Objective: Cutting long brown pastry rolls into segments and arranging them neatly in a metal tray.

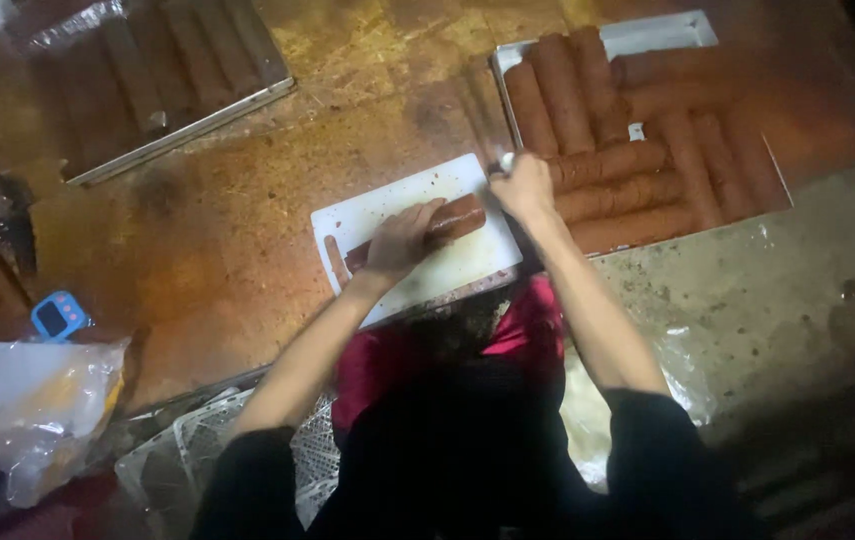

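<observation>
A white cutting board (pixel 467 265) lies on the brown table in front of me. On it rests a long reddish-brown sausage roll (pixel 459 217). My left hand (pixel 402 240) presses down on the roll's left part. My right hand (pixel 524 186) is closed around a handle, likely a knife (pixel 503 161), at the board's right end, just past the roll. The blade itself is too blurred to make out. A thin cut piece (pixel 335 262) lies near the board's left edge.
A metal tray (pixel 662 32) at the upper right holds several more sausage rolls (pixel 637 160). Another tray (pixel 182 125) with dark rolls under film sits upper left. A blue timer (pixel 57 316), a plastic bag (pixel 47 400) and a white crate (pixel 202 440) are lower left.
</observation>
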